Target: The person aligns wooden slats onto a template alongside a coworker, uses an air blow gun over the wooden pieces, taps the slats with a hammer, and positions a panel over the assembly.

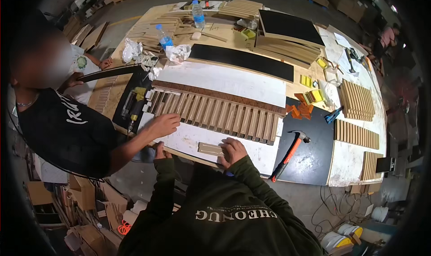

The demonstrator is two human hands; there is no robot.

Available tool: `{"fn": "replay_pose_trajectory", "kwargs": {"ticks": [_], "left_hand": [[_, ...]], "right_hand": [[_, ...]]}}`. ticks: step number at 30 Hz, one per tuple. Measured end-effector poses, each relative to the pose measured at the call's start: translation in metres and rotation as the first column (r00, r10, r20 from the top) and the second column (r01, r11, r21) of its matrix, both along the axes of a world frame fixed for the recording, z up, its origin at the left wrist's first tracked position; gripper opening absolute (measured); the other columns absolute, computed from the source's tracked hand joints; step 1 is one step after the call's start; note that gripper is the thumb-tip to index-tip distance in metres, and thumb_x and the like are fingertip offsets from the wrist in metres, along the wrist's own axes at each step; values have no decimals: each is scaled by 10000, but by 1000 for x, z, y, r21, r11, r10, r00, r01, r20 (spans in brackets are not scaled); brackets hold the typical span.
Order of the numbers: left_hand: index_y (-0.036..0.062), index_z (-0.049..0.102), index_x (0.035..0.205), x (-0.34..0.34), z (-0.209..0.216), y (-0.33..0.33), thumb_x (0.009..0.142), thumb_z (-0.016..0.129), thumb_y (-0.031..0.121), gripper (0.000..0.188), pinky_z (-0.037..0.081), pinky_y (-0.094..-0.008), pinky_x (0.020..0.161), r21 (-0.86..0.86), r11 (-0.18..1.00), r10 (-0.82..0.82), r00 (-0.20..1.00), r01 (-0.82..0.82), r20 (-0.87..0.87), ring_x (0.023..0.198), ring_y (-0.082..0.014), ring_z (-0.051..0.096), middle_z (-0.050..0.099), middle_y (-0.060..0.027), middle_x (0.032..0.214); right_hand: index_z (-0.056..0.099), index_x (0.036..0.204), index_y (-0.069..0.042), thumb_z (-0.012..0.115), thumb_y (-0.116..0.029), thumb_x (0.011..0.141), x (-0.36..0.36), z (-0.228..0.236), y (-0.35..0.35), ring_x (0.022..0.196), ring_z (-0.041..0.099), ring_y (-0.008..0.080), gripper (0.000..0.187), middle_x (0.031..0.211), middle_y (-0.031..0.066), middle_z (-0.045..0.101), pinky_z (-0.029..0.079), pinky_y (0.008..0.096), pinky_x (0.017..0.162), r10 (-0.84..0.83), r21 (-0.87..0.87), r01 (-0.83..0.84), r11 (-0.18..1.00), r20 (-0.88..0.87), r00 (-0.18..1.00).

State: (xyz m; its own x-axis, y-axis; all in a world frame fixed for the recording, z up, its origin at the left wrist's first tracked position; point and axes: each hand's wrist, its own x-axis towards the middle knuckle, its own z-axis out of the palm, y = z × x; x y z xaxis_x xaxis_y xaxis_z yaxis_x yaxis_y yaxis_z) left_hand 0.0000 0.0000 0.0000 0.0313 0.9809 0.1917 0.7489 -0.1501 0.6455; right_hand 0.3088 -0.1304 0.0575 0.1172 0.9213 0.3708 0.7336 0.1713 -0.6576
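Note:
My right hand (pixel 234 152) has its fingers bent over the right end of a short, flat wooden piece (pixel 209 148) with a pale wavy line along it. The piece lies on the white board (pixel 188 141) near the table's front edge. My left hand (pixel 162 151) is at that edge, fingers curled; what they hold, if anything, is hidden. Just beyond stands a row of upright wooden slats (pixel 224 117) with pale lines on them, lined up against a brown strip (pixel 215 94). A co-worker's hand (pixel 165 125) reaches to the row's left part.
A claw hammer (pixel 292 155) lies to the right on a black panel (pixel 310 166). Orange pieces (pixel 301 110), yellow blocks (pixel 314 96) and stacked grooved wood panels (pixel 357 99) sit farther right. Power tools (pixel 134 101) and a co-worker (pixel 63 121) are on the left.

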Motion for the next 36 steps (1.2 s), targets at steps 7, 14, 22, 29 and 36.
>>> {"fn": "replay_pose_trajectory", "kwargs": {"ticks": [7,14,22,29,36], "left_hand": [[101,522,1280,-1,-3,-1,787,551,32,499,491,-417,891,23,1000,5,1000,-6,24,1055,-365,616,624,-207,1158],[92,518,1280,-3,-6,3,783,549,31,502,486,-419,900,5,1000,-4,1000,4,1,1058,-359,610,618,-190,1187],[90,529,1272,0,-2,2,785,536,31,491,485,-423,906,19,1000,-5,1000,4,24,1055,-364,609,616,-191,1189],[56,597,1191,46,4,13,835,619,38,357,509,-313,762,290,929,-303,922,230,239,853,-192,634,669,-124,1045],[86,578,1197,102,2,63,844,637,124,360,507,-355,685,11,990,-137,965,138,224,747,-220,624,651,-101,850]], "right_hand": [[604,1085,-48,679,-222,683,0,-8,-1,1106,524,345,444,1187,141,562,427,453,970,-3,-31,3,1000,0,1000],[605,1078,-44,683,-217,672,1,-8,0,1097,528,342,448,1182,142,565,432,452,962,-11,-42,12,999,15,1000],[608,1087,-49,686,-208,669,1,-7,0,1094,527,338,455,1184,140,565,437,448,958,-8,-42,9,999,25,1000],[607,1102,-48,686,-226,675,1,-9,-1,1115,519,342,469,1189,143,563,430,447,970,-10,-49,11,999,22,1000],[605,1109,-46,681,-233,678,0,-5,0,1117,518,344,476,1196,145,558,428,443,975,-2,-56,2,998,2,1000]]}}
